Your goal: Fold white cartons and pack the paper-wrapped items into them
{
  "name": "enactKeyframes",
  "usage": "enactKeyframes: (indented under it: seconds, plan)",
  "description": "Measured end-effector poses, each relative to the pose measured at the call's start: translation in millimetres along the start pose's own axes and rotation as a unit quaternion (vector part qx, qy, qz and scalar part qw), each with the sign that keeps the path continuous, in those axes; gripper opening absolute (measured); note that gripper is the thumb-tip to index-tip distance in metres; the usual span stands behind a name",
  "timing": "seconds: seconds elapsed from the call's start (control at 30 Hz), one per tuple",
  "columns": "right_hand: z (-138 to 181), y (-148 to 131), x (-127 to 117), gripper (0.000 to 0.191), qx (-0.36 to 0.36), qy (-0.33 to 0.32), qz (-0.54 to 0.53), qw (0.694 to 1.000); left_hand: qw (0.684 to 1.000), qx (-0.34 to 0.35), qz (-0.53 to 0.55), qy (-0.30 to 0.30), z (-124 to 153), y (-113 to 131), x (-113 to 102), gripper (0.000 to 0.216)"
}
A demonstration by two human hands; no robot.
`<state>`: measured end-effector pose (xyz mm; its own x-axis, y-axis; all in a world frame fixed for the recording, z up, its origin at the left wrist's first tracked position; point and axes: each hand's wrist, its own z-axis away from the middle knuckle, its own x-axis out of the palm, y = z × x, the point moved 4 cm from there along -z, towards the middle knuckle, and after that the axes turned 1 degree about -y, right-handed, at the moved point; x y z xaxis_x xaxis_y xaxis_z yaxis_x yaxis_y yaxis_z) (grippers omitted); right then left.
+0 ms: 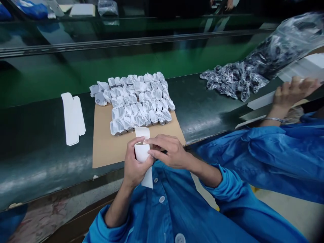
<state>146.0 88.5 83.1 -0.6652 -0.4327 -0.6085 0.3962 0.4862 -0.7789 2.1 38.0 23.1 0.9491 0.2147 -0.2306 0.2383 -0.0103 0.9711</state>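
Note:
A small white cardboard box is held upright near my chest, its long end flaps sticking out above and below. Around its left side and front my left hand is wrapped. My right hand has its fingertips at the box's open top, thumb against the front and index finger at the rim; some of its fingers are hidden. Just beyond, rows of small pieces wrapped in white paper stand on a brown cardboard sheet.
Flat white box blanks lie at left on the dark green bench. Dark items in clear plastic bags pile up at right. A co-worker's hand rests near white cardboard there. A rail runs along the back.

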Motion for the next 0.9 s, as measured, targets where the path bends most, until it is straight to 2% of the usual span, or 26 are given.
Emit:
enactKeyframes:
  seconds: [0.07, 0.13, 0.2, 0.23, 0.3, 0.37, 0.47, 0.53, 0.63, 0.8, 0.9]
  plan:
    - [-5.1, 7.6, -5.2, 0.022, 0.038, -0.03, -0.052, 0.997, 0.999, 0.002, -0.008, -0.049, 1.9, -1.2, 0.7, 0.038]
    - [-8.9, 19.0, -16.4, 0.023, 0.113, 0.037, -0.135, 0.984, 0.996, -0.005, -0.025, -0.086, 2.4, -2.3, 0.4, 0.032]
    - [-11.6, 29.8, -22.3, 0.03, 0.185, 0.094, -0.219, 0.953, 0.993, -0.011, -0.04, -0.113, 1.4, -2.3, 0.3, 0.03]
    - [-13.4, 32.6, -20.2, 0.033, 0.208, 0.082, -0.257, 0.94, 0.991, -0.009, -0.044, -0.125, 0.7, -1.8, 1.0, 0.029]
    - [-16.9, 31.2, -9.3, 0.032, 0.222, -0.004, -0.305, 0.926, 0.987, -0.009, -0.061, -0.145, -0.1, -2.0, 4.3, 0.03]
    - [-17.1, 25.9, -0.9, 0.027, 0.226, -0.049, -0.286, 0.93, 0.986, -0.015, -0.082, -0.142, 1.1, -3.8, 8.4, 0.035]
    - [-14.0, 17.1, 0.9, 0.021, 0.219, -0.014, -0.222, 0.95, 0.995, 0.004, -0.053, -0.085, 7.4, -4.3, 12.9, 0.05]
    - [-11.7, 12.2, 0.2, 0.015, 0.199, 0.003, -0.196, 0.96, 0.998, 0.014, -0.009, -0.059, 12.9, -3.7, 14.6, 0.07]
    - [-9.0, 7.8, -0.4, 0.01, 0.135, 0.024, -0.151, 0.979, 0.996, 0.004, -0.029, -0.08, 17.3, -3.8, 15.3, 0.096]
    - [4.3, 1.4, 13.4, 0.02, 0.007, 0.028, -0.072, 0.997, 0.985, 0.018, -0.107, -0.132, 16.4, -4.1, 11.4, 0.083]
    - [16.6, 2.7, 24.2, 0.023, 0.005, 0.085, -0.035, 0.996, 0.986, 0.005, -0.096, -0.14, 20.1, -6.1, 15.3, 0.076]
